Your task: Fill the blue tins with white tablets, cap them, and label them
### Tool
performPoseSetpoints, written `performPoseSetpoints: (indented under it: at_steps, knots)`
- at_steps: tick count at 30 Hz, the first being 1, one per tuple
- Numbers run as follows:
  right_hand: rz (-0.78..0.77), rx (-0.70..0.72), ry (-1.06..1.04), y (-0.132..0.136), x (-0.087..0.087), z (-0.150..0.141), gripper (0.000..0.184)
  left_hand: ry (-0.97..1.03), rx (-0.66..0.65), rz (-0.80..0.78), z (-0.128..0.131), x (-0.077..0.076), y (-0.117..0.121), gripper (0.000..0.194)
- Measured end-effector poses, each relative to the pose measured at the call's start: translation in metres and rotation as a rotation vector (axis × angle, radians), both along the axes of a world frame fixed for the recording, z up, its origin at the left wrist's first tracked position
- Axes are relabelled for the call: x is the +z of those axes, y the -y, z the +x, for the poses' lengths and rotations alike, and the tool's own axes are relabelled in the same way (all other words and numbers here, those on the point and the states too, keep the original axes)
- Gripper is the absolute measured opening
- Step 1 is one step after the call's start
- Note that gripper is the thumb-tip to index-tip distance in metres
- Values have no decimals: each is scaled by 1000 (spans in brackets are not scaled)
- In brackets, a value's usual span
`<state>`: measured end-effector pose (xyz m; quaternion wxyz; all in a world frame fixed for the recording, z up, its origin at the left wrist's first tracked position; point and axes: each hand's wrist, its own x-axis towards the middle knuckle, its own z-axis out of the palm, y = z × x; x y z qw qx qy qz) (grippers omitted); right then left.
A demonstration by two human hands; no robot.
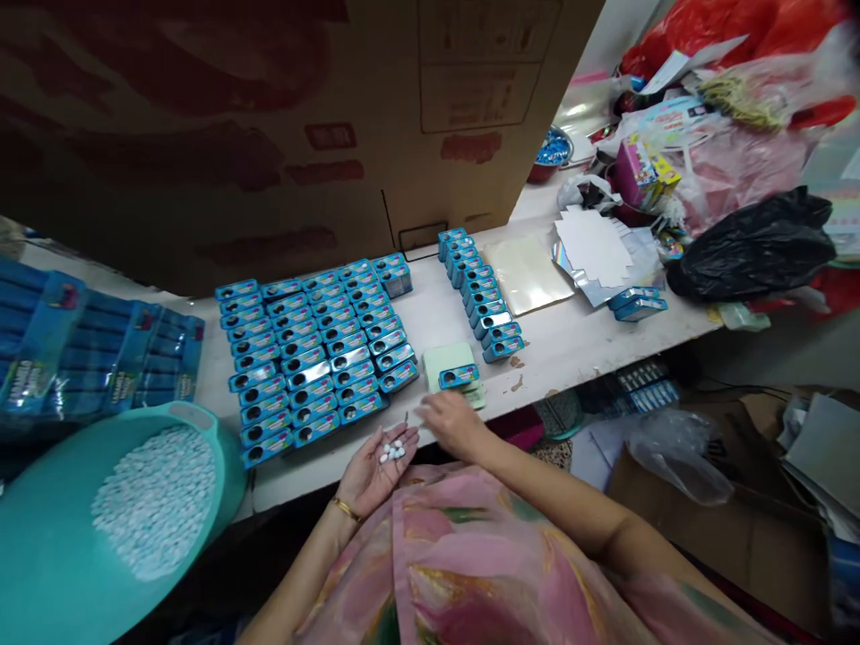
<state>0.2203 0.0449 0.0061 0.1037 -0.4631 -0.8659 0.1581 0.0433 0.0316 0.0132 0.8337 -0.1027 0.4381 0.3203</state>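
Observation:
My left hand (377, 470) is palm up near the table's front edge, its fingers stretched out. Several small white and pale blue candy-like pellets (392, 451) lie in that palm. Just to the right, my right hand (454, 425) is held with its fingers bent and close together, pointing at the left palm; whatever they pinch, if anything, is too small to make out. Beyond it a small blue box (458, 375) lies on a pale green device like a small scale (446, 356). Rows of similar blue boxes with dark round openings (306, 365) stand left of my hands.
A turquoise tub (228, 457) of pale pellets (158, 502) sits at lower left. Another row of blue boxes (480, 300) stands beside a cream sheet stack (528, 273). A large cardboard carton (269, 161) walls off the back. A black bag (756, 246) lies right.

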Motion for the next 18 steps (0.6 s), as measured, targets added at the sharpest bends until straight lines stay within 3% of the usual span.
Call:
performPoseSetpoints:
  at_steps: [2,4,9,18]
  knots:
    - [-88,187,-32,11,2,-23,27,30,-31,-23,3,1,1,34]
    - [-148,266,-28,19,2,-39,30,40,-41,-46,5,2,4,39]
    - [-249,276,11,25,-5,-44,21,38,-102,-60,1,-2,13,36]
    - [-232,212,45,30,-17,-43,16,93,-189,-48,0,-8,15,31]
